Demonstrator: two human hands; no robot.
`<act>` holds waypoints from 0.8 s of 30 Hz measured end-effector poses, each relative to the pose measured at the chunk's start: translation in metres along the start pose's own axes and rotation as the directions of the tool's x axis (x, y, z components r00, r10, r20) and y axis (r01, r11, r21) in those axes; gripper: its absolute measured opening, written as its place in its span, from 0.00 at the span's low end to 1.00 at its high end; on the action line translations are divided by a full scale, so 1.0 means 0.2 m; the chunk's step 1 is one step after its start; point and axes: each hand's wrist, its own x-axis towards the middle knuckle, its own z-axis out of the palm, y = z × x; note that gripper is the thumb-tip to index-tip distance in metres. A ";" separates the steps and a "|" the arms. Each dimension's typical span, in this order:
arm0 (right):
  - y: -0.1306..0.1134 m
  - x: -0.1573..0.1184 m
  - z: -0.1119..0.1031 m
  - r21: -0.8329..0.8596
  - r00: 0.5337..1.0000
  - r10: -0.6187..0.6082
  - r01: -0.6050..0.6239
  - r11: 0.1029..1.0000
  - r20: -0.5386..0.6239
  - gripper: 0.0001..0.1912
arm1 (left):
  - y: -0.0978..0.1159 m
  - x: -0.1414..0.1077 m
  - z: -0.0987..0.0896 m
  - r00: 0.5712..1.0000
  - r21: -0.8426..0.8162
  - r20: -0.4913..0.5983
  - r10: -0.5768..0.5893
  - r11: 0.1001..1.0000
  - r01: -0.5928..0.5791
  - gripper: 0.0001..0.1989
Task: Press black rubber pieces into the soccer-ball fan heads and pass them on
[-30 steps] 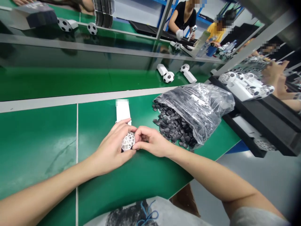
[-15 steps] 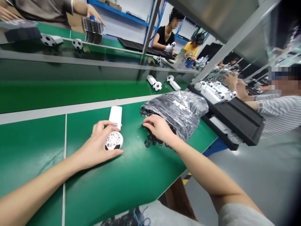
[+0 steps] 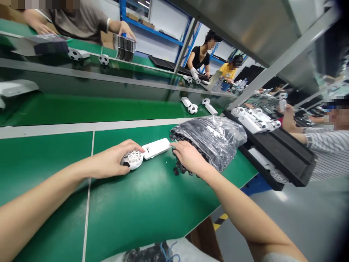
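Note:
My left hand (image 3: 110, 160) curls its fingers and thumb around the round openwork head of a white football-patterned handheld fan (image 3: 156, 148). This head has a white lattice and a black patch at its side, and the flat white handle points right along the green table. My right hand (image 3: 188, 156) is bent over a pile of small black pieces (image 3: 176, 170) at the mouth of a clear plastic bag (image 3: 215, 136). Its fingertips are close together beside the handle's far end; whether a piece is between them is hidden.
Two football-patterned fans (image 3: 192, 108) lie on the green strip beyond the table edge. Black trays (image 3: 289, 153) with more white fans stand at the right, near a co-worker in a striped sleeve (image 3: 324, 138). Other people work across the line.
The fan has turned, its handle swinging from pointing away to pointing right, towards my right hand. My left hand stays around the head. The view has shifted slightly.

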 end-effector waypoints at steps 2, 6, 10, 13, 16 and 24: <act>-0.05 -0.01 -0.03 0.185 0.999 -0.043 0.048 0.982 -0.033 0.10 | 0.00 0.00 -0.01 1.000 0.017 0.007 0.002 1.000 -0.002 0.29; -0.16 -0.02 -0.04 0.403 0.997 -0.078 0.062 0.913 0.024 0.07 | 0.00 -0.01 0.00 1.000 0.030 -0.027 0.009 1.000 -0.009 0.30; -0.23 0.00 -0.02 0.538 0.989 -0.128 0.068 0.840 0.074 0.11 | 0.01 0.00 0.05 0.996 0.060 -0.087 0.013 0.998 -0.008 0.29; -0.27 0.02 0.00 0.532 0.975 -0.223 0.189 0.825 -0.001 0.12 | 0.00 0.02 0.09 0.984 0.087 -0.173 -0.044 0.994 0.060 0.31; -0.29 0.03 0.02 0.519 0.961 -0.236 0.276 0.809 -0.143 0.10 | 0.00 0.03 0.11 0.970 0.091 -0.229 -0.081 0.990 0.104 0.33; -0.31 0.03 0.06 0.667 0.980 -0.038 0.163 0.727 -0.198 0.05 | 0.01 0.02 0.11 0.971 0.089 -0.229 -0.068 0.992 0.090 0.26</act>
